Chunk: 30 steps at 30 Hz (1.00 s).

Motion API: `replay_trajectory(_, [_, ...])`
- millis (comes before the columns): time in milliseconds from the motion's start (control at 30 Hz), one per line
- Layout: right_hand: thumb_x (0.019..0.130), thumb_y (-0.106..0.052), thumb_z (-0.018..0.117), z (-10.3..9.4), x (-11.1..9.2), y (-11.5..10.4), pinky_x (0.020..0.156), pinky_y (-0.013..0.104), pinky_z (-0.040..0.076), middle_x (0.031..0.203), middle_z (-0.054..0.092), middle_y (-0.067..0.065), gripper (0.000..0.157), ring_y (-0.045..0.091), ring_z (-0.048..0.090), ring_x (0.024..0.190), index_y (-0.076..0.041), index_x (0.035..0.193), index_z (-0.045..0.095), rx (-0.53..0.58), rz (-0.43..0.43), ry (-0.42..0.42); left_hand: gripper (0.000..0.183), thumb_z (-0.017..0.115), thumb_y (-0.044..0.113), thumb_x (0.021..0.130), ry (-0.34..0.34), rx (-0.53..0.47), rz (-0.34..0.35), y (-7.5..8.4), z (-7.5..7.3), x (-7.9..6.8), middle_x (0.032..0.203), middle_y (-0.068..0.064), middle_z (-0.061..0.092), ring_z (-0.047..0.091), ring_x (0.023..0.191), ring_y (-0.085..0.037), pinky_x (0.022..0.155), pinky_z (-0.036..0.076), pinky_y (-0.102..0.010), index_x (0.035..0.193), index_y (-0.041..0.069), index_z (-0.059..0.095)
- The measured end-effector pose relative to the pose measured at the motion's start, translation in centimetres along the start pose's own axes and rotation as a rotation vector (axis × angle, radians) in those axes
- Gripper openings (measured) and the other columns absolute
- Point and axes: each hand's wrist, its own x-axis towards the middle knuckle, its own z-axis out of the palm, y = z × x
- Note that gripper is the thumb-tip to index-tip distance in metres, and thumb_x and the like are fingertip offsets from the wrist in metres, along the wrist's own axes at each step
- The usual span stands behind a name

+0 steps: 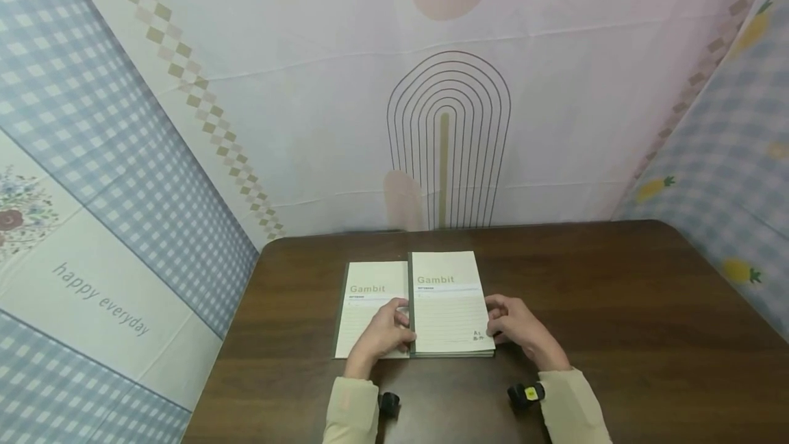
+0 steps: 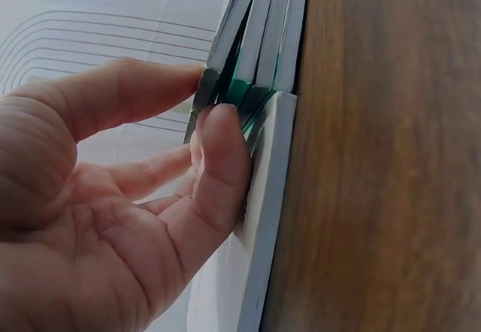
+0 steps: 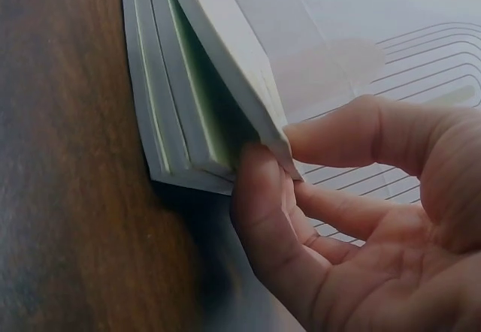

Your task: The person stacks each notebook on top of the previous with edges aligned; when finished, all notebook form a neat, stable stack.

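Note:
A cream notebook (image 1: 446,314) with a dark spine and the word "Gambit" lies uppermost on a stack of notebooks (image 3: 176,114). My left hand (image 1: 385,331) pinches its spine edge between thumb and fingers. At the opposite edge, my right hand (image 1: 520,327) pinches the same notebook. In the right wrist view it is tilted up, with a wedge-shaped gap over the green cover below. Another Gambit notebook (image 1: 364,321) lies flat to the left, its right side overlapped by my left hand.
The brown wooden table (image 1: 616,321) extends far to the right of the stack. Behind it hangs a pale cloth (image 1: 308,122) with arch lines, and a blue checked cloth (image 1: 154,156) hangs at the left. A black wrist camera (image 1: 526,396) sits at my right cuff.

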Motion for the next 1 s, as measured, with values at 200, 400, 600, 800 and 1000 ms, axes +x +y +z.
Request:
replay_trajectory(200, [0.075, 0.010, 0.063, 0.28, -0.04, 0.10, 0.061, 0.037, 0.055, 0.093, 0.061, 0.016, 0.062, 0.023, 0.059, 0.077, 0.015, 0.136, 0.048, -0.004, -0.006, 0.012, 0.066, 0.068, -0.013, 0.076, 0.020, 0.035, -0.016, -0.04, -0.02, -0.22, 0.093, -0.015, 0.055, 0.058, 0.064, -0.019, 0.056, 0.057, -0.031, 0.138, -0.010, 0.046])
replay_trajectory(400, [0.075, 0.011, 0.064, 0.30, -0.10, 0.22, 0.061, 0.037, 0.056, 0.091, 0.060, 0.016, 0.062, 0.024, 0.059, 0.076, 0.015, 0.135, 0.047, -0.010, 0.008, 0.021, 0.066, 0.067, -0.013, 0.076, 0.017, 0.052, -0.011, -0.11, 0.04, -0.33, 0.094, -0.016, 0.056, 0.059, 0.063, -0.019, 0.056, 0.057, -0.031, 0.138, -0.011, 0.045])
replay_trajectory(600, [0.076, 0.011, 0.066, 0.14, -0.17, 0.08, 0.061, 0.038, 0.057, 0.093, 0.058, 0.017, 0.063, 0.025, 0.059, 0.077, 0.013, 0.135, 0.046, -0.001, 0.026, 0.019, 0.066, 0.067, -0.012, 0.077, 0.012, 0.073, 0.000, -0.07, 0.04, -0.31, 0.093, -0.014, 0.055, 0.058, 0.063, -0.018, 0.056, 0.057, -0.030, 0.139, -0.011, 0.044])
replay_trajectory(800, [0.075, 0.012, 0.067, -0.05, -0.35, 0.15, 0.060, 0.038, 0.056, 0.091, 0.058, 0.016, 0.063, 0.025, 0.058, 0.075, 0.012, 0.134, 0.047, -0.004, 0.028, 0.017, 0.065, 0.068, -0.012, 0.077, 0.010, 0.071, -0.007, 0.11, 0.12, -0.27, 0.093, -0.014, 0.055, 0.058, 0.063, -0.018, 0.056, 0.056, -0.030, 0.138, -0.011, 0.044])
replay_trajectory(1000, [0.075, 0.012, 0.068, -0.17, -0.41, 0.00, 0.060, 0.039, 0.057, 0.089, 0.056, 0.016, 0.063, 0.025, 0.058, 0.073, 0.013, 0.134, 0.046, -0.021, 0.013, 0.015, 0.065, 0.068, -0.012, 0.077, 0.015, 0.078, -0.009, 0.20, 0.17, -0.14, 0.093, -0.014, 0.055, 0.058, 0.064, -0.018, 0.056, 0.056, -0.032, 0.137, -0.010, 0.046])
